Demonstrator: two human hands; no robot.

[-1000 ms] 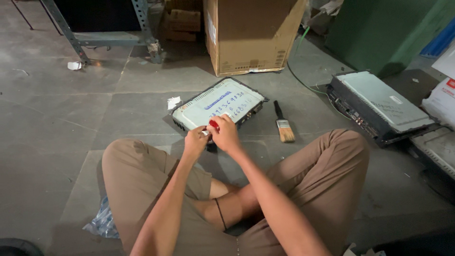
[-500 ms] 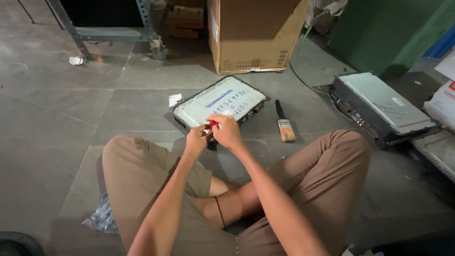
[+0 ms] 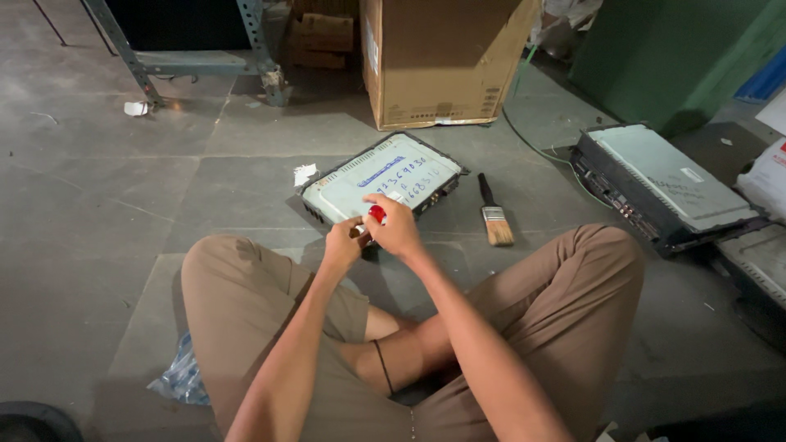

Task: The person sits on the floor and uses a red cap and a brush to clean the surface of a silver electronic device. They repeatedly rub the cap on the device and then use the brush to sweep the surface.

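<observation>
Metal box point(image 3: 378, 181), flat and rectangular, lying on the concrete floor point(image 3: 98, 205) just in front of crossed legs in tan trousers point(image 3: 237, 303), close enough to be worked on without leaning; pale lid up, marked with blue handwriting, darker vented sides showing at the near edge. Right hand point(image 3: 396, 227) curled above the box's near edge, fingers closed on a small red-capped thing point(image 3: 377, 214), probably a marker or a small tool, too small to tell for certain. Left hand point(image 3: 342, 243) just beside it, fingers pinched narrow around something tiny and pale at the red thing's lower end, touching or nearly touching the right hand; whether it grips the same thing or a separate piece cannot be told. Both hands held together over the box rather than resting on it, presumably for steadiness in fine work. Paintbrush point(image 3: 494, 214) with dark handle and light bristles laid flat on the floor just right of the box, within easy reach. Second box point(image 3: 667, 184), same sort, dark sides and grey-white lid, well apart to the right. Cardboard carton point(image 3: 442, 61) standing behind, plain brown and matte. Scrap of white paper point(image 3: 304, 173) near the box's left corner. Crumpled clear plastic bag point(image 3: 182, 378) tucked beside the left thigh. Floor rough, grey, dusty, scored by joints.
</observation>
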